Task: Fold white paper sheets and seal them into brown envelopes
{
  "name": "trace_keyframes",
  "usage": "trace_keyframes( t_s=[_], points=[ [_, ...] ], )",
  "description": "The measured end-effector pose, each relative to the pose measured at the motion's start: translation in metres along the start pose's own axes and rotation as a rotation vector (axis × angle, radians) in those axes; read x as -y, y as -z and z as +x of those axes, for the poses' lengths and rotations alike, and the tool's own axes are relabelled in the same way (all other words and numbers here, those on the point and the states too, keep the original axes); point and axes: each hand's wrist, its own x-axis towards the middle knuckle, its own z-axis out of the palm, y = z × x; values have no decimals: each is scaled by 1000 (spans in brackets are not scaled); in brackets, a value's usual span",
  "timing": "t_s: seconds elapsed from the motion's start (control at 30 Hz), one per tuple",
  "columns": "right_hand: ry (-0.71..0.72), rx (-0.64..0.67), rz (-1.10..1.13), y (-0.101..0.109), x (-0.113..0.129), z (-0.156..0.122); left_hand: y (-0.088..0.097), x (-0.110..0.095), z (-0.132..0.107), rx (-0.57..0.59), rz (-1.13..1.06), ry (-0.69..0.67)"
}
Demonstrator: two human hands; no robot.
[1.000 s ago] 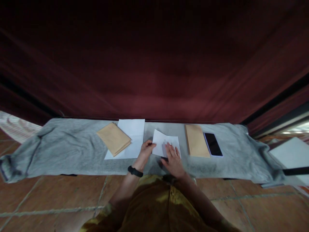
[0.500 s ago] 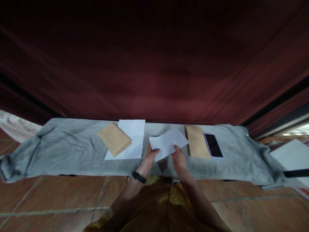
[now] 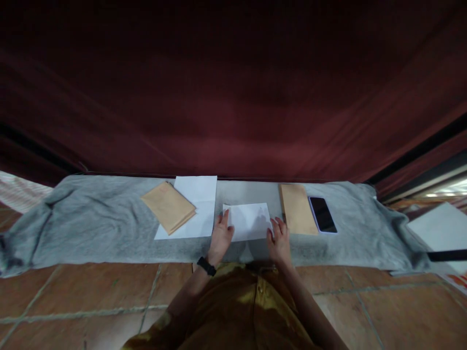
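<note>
A folded sheet of white paper (image 3: 250,222) lies on the grey cloth in front of me. At its left edge, my left hand (image 3: 220,237) rests with the index finger stretched along the paper. My right hand (image 3: 279,241) is by the right edge, its fingers apart and slightly bent, the tips close to or touching the paper. Left of these, a stack of brown envelopes (image 3: 168,208) sits askew on a larger white sheet (image 3: 204,204) with a crease across it. To the right of my right hand lie more brown envelopes (image 3: 299,210).
A phone (image 3: 323,215) with a pale purple edge lies beside the right envelopes. The grey cloth (image 3: 98,218) covers a narrow surface against a dark red wall-like panel (image 3: 233,121). White sheets or boards (image 3: 440,231) stand at the far right, above a tiled floor (image 3: 109,291).
The white paper has gone from being held tilted in both hands to lying flat on the cloth. My hands have loosened and moved apart to its two edges.
</note>
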Motion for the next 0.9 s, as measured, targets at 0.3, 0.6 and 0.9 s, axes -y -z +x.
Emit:
trace_keyframes(
  t_s=[0.3,0.6,0.9],
  points=[
    [343,286,-120,-59,34,41,-37,-23,-4,16,406,-332],
    [283,231,-299,-66,18,51,-42,-7,11,-3,388,-304],
    [227,192,-295,-60,2,69,-39,1,16,-46,323,-245]
  ],
)
